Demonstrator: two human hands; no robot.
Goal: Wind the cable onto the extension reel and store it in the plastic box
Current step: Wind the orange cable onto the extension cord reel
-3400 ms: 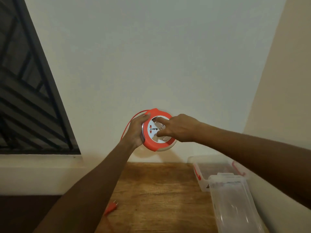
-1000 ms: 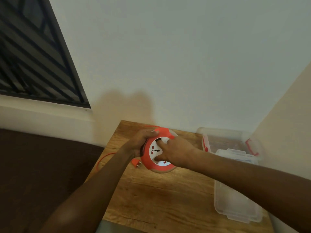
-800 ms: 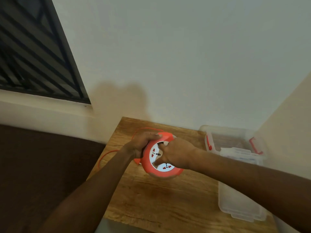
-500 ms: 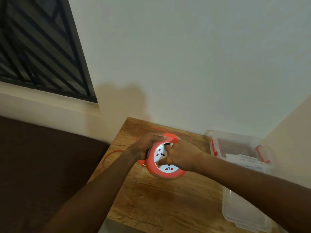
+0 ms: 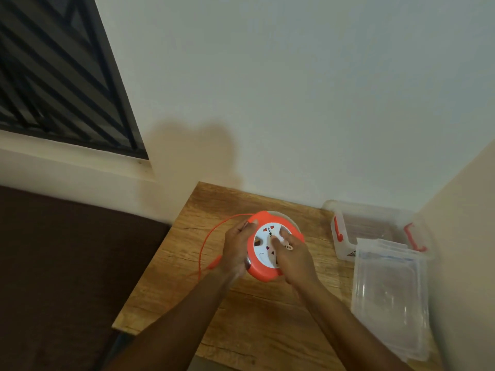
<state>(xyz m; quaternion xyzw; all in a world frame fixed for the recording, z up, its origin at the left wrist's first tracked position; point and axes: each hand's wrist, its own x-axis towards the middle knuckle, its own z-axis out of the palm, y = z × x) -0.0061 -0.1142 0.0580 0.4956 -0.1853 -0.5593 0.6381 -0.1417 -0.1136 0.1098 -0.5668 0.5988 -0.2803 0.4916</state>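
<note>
Above the worktop (image 5: 267,311), the orange reel (image 5: 265,273) was gripped by the left hand (image 5: 237,249); its white hub was pinched by the right hand (image 5: 293,257); a cable (image 5: 207,241) loop remained unwound; the plastic box (image 5: 345,246) stood open, unfilled.

Orange, white and wood grain

We see an orange extension reel (image 5: 261,271) with a white socket face (image 5: 267,236) marked in red and black, a thin orange cable (image 5: 211,234), a brown wood-grain desk (image 5: 254,317), a clear plastic box (image 5: 345,247) with red latches (image 5: 413,238), its clear lid (image 5: 391,298), and a black window grille (image 5: 53,76).
</note>
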